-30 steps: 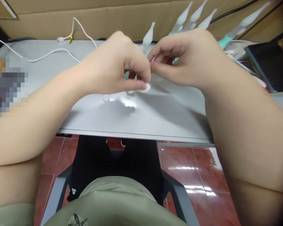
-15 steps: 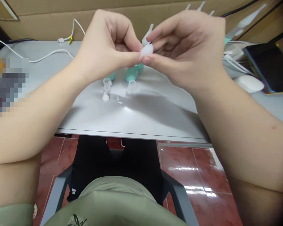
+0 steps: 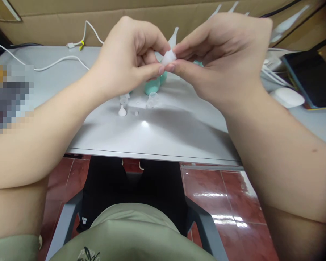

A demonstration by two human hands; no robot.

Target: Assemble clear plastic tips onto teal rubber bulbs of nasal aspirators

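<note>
Between the fingertips of both hands is a small white translucent piece [image 3: 168, 57], raised above the desk. My left hand [image 3: 137, 50] pinches it from the left, thumb below and index finger above. From the right, my right hand [image 3: 214, 54] grips the same piece with thumb and fingertips. Behind and below the hands stands a green bottle [image 3: 152, 87], partly covered, and a white pointed nozzle [image 3: 174, 38] rises behind the fingers. On the desk lie a clear cup [image 3: 152, 100], another clear cup [image 3: 124, 100], a white cone-shaped piece [image 3: 122, 111] and a tiny white bit [image 3: 136, 113].
The grey desk [image 3: 165, 141] ends at a straight front edge. A white cable [image 3: 57, 63] crosses the back left. At the right are a white mouse [image 3: 288, 97], a dark flat device [image 3: 311, 78] and bundled white cables. Several white nozzles stand behind my right hand.
Both hands have shifted slightly to the right. The white piece is tilted differently between the fingertips, and more of the nozzle behind it shows.
</note>
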